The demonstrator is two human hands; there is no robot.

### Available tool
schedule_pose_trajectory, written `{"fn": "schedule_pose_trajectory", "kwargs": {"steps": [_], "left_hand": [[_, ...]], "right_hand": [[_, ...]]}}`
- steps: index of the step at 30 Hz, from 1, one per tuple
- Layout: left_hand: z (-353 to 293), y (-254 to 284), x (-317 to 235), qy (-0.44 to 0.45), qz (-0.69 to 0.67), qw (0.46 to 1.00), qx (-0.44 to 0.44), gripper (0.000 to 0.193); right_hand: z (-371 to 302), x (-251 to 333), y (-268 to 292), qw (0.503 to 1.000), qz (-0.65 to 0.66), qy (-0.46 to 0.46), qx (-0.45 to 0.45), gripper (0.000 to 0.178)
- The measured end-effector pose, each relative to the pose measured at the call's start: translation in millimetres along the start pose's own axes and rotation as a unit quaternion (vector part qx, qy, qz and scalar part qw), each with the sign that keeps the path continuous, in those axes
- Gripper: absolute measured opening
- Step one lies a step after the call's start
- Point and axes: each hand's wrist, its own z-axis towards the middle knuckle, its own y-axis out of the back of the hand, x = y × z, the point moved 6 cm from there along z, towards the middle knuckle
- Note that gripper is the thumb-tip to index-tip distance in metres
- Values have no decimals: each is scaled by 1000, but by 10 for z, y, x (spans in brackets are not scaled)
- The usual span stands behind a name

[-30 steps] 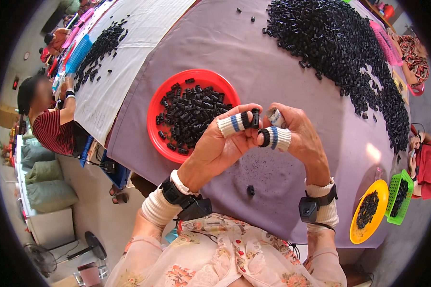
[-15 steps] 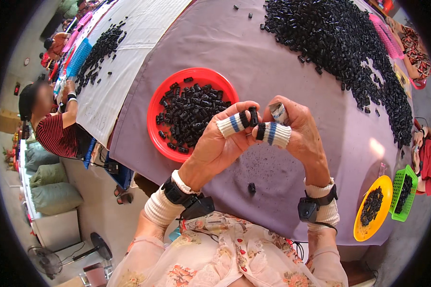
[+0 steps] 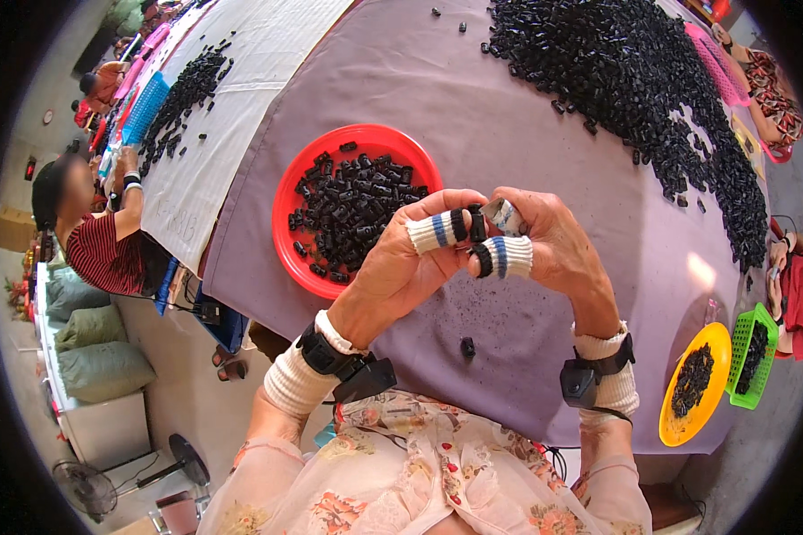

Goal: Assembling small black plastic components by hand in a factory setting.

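Observation:
Between the thumb and fingers of my left hand (image 3: 410,250) is a small black plastic piece (image 3: 478,226), roughly cylindrical. My right hand (image 3: 558,236) pinches a small flat tool wrapped in whitish material (image 3: 507,217), its metallic-looking edge against the upper end of the piece. Striped knit sleeves cover some fingers on both hands. To the left of my hands, a red round tray (image 3: 287,192) holds many similar black pieces. One loose black piece (image 3: 467,347) lies on the cloth below my hands, among fine dark crumbs.
A mauve cloth (image 3: 366,80) covers the table. A large heap of black pieces (image 3: 589,62) spreads across the far right. At the right edge are a yellow plate (image 3: 721,357) of dark bits and a green basket (image 3: 774,339). Another person (image 3: 107,241) works at the left.
My right hand has moved slightly left, bringing the wrapped tool from beside the black piece to its upper end. My left hand keeps its grip on the piece.

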Motion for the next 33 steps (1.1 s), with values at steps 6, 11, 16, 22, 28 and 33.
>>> {"fn": "schedule_pose_trajectory", "kwargs": {"steps": [6, 11, 16, 22, 28, 33], "left_hand": [[15, 13, 22, 3, 3, 1000, 7, 27], [28, 5, 32, 11, 5, 1000, 25, 26], [33, 16, 34, -4, 27, 1000, -7, 26], [31, -25, 20, -19, 46, 999, -9, 26], [34, -12, 38, -22, 64, 998, -20, 25], [36, -2, 59, -13, 38, 999, -11, 25]], "right_hand": [[3, 34, 12, 999, -28, -11, 23, 38], [-7, 12, -2, 1000, 1, -14, 25, 41], [-17, -57, -15, 1000, 1, -6, 26, 38], [-31, -58, -35, 1000, -9, 10, 24, 32], [-43, -42, -40, 999, 10, 0, 37, 30], [-59, -47, -29, 999, -24, 9, 38, 33]]}}
